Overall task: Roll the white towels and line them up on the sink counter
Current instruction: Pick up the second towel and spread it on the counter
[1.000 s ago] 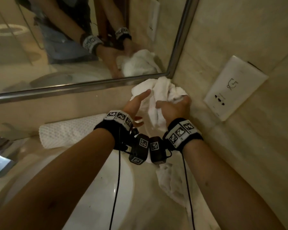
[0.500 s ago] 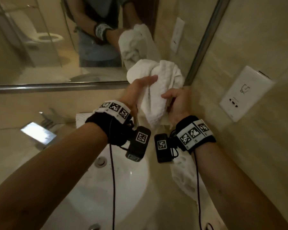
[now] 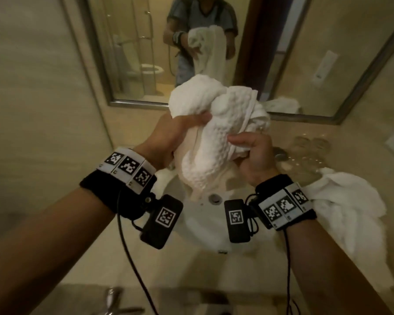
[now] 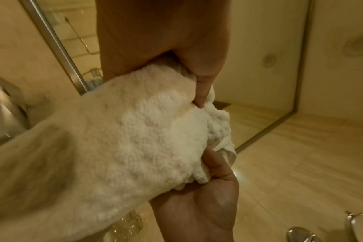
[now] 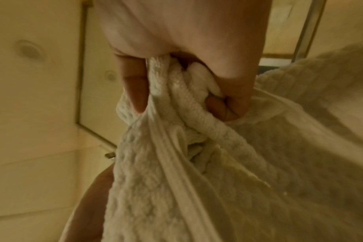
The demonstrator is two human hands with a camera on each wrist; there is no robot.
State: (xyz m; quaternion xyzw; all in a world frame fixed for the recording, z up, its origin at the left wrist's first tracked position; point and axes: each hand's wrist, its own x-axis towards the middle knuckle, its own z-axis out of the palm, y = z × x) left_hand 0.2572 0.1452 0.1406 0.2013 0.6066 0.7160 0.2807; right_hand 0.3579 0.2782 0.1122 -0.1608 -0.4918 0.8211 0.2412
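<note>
While bunched, towel (image 3: 216,133) between both hands' fingers (image 3: 241,142)

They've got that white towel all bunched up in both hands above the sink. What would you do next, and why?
Probably pull the hands apart to shake the towel open flat. It is crumpled, gripped by the left hand and the right hand close together in the air over the sink, so it cannot be rolled yet. Another loose towel still waits on the counter.
</note>
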